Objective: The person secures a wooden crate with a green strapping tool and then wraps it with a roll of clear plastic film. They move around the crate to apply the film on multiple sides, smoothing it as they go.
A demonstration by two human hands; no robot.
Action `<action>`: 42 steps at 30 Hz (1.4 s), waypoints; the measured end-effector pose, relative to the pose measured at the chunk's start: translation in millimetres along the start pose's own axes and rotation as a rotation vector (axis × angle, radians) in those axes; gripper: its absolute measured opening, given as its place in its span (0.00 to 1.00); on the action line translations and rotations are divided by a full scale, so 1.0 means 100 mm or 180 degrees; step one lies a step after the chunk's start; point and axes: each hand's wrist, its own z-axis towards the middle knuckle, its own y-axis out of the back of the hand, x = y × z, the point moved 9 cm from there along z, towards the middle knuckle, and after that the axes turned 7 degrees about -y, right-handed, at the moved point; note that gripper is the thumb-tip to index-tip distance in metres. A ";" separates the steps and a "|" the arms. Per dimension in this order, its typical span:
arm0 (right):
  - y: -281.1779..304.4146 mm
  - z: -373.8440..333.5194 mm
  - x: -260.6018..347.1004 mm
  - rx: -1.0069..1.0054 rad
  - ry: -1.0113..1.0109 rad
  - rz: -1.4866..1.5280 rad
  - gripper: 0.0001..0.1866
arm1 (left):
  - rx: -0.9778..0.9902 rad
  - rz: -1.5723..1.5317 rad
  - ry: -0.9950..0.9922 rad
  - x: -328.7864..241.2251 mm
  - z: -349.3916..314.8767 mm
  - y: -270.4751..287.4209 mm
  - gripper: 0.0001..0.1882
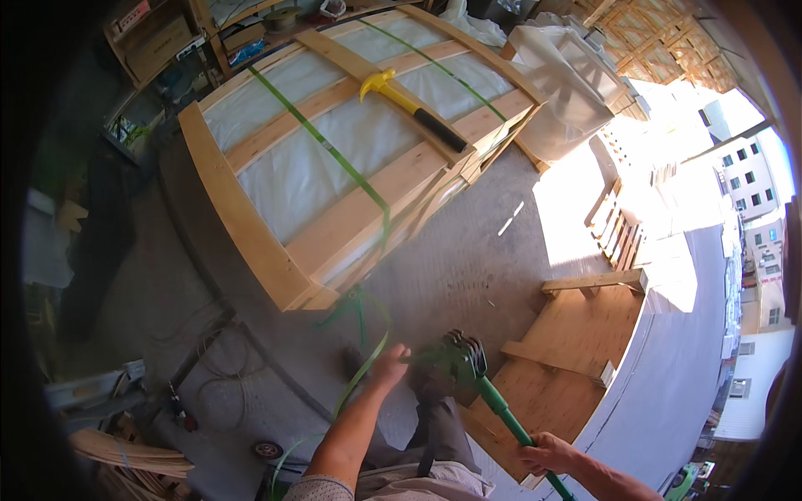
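Observation:
A green strapping tool (461, 359) with a long handle is held in front of my body. My right hand (547, 453) is wrapped round the lower part of that handle. My left hand (389, 367) is closed on a short green lever at the tool's head. A loose green strap (364, 373) runs down beside my left wrist, tangled near the crate's lower edge. Beyond stands a large wooden crate (242, 221) with white plastic sheeting between its boards and two green straps over it. On its top lies a yellow claw hammer (418, 113) with a black grip.
A plywood panel with battens (568, 355) is on the floor to my right. Farther off are a pallet (616, 230) and a plastic-wrapped load (558, 88). Cables (221, 367) and a small wheel (267, 450) lie to the left. Shelving (217, 42) stands behind the crate.

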 end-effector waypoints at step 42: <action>0.04 2.66 3.29 -0.0420 -0.0540 -0.3047 0.23 | -0.0809 -0.2262 0.3456 0.96 -0.18 -3.32 0.35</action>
